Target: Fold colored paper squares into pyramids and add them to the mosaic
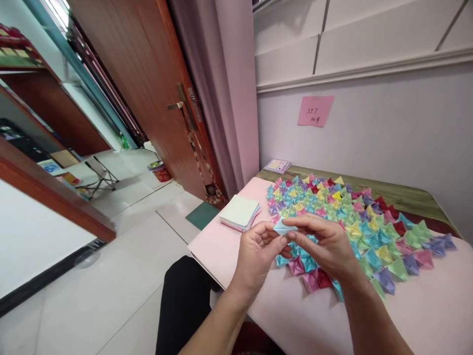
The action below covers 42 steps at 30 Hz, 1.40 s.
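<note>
Between my two hands, above the table, is a small folded piece of light blue paper [284,227]. My left hand [260,254] pinches it from the left side with thumb and fingers. From the right, my right hand [325,244] grips the same piece, its fingertips along the upper edge and its thumb below. Behind and beneath my hands, rows of folded paper pieces [373,236] in blue, green, pink, purple, yellow and red cover much of the tabletop. A stack of square paper sheets [241,212], pale green on top, lies left of my hands.
The pink-covered table [281,315] stands against a wall with a pink note [315,111]. A small card pack [278,166] lies at its back corner. To the left are a brown door [148,74], a purple curtain [236,98], a red bucket [159,171] and a folding chair [98,175].
</note>
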Motion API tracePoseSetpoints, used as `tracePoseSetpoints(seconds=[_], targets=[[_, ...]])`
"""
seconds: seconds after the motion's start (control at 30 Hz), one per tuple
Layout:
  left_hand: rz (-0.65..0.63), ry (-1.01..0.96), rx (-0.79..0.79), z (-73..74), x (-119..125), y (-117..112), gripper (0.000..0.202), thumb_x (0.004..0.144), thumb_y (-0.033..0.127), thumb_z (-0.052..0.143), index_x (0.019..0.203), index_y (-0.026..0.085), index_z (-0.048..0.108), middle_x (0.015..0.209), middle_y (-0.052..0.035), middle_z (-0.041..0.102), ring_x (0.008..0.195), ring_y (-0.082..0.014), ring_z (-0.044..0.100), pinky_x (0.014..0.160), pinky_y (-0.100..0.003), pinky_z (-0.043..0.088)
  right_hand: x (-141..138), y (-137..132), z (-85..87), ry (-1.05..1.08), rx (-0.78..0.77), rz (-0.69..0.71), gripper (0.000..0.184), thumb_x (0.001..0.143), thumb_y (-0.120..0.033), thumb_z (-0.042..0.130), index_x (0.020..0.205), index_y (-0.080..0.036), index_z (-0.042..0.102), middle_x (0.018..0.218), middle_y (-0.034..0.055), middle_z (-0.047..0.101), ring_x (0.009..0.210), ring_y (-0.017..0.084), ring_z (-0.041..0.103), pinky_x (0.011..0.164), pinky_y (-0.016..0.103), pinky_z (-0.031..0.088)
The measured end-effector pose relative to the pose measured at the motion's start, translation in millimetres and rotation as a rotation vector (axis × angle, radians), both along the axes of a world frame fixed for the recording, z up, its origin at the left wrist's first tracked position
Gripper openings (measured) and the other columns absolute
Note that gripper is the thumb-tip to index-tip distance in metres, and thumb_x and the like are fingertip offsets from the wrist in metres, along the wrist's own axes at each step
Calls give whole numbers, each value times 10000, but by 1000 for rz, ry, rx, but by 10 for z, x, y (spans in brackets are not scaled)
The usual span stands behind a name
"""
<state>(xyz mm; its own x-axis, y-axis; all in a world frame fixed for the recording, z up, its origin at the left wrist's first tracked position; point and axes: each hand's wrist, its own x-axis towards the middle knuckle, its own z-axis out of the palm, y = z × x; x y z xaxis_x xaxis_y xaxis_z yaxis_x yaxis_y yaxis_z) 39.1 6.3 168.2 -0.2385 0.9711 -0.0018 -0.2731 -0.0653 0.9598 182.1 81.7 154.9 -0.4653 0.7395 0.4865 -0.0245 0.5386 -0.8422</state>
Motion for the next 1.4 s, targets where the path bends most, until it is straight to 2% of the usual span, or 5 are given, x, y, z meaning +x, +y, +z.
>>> tracePoseSetpoints(seconds=[0.23, 0.67, 0.9, 1.23, 1.4], targets=[[32, 54, 18, 1, -12, -9, 220, 714, 293, 798, 817, 132, 690, 690, -21, 700, 589, -134, 650, 616, -255, 558, 22, -19, 35, -101, 177, -17, 263, 907, -262, 628, 1154, -290, 715, 901, 39, 720, 784, 181, 668, 683, 295, 541], [42, 316, 82, -32, -8, -22, 257, 846, 350, 679, 991, 194, 536, 734, 2, 657, 641, -139, 644, 624, -254, 539, -23, -57, 55, -150, 156, -109, 140, 932, -277, 576, 903, -240, 708, 831, 43, 700, 738, 184, 638, 646, 280, 484], [93, 593, 157, -63, -84, -43, 262, 904, 381, 590, 753, 167, 604, 635, 5, 578, 572, -111, 550, 558, -226, 461, -35, -116, 114, -164, 203, -100, 147, 928, -219, 562, 860, -211, 692, 773, 17, 683, 696, 150, 613, 637, 254, 452], [59, 263, 110, -217, -82, 48, 246, 888, 406, 614, 988, 180, 623, 712, 6, 619, 614, -123, 595, 576, -239, 505, -57, 2, -35, 34, -406, 94, 298, 861, -378, 662, 1094, -192, 669, 725, -2, 633, 648, 133, 594, 594, 238, 495], [-23, 84, 112, -179, -86, 80, 334, 797, 342, 734, 1077, 171, 670, 930, -53, 702, 766, -155, 668, 748, -293, 553, -52, 46, -25, 43, -517, 124, 296, 871, -461, 648, 921, -171, 678, 621, -19, 578, 578, 103, 541, 545, 209, 455]])
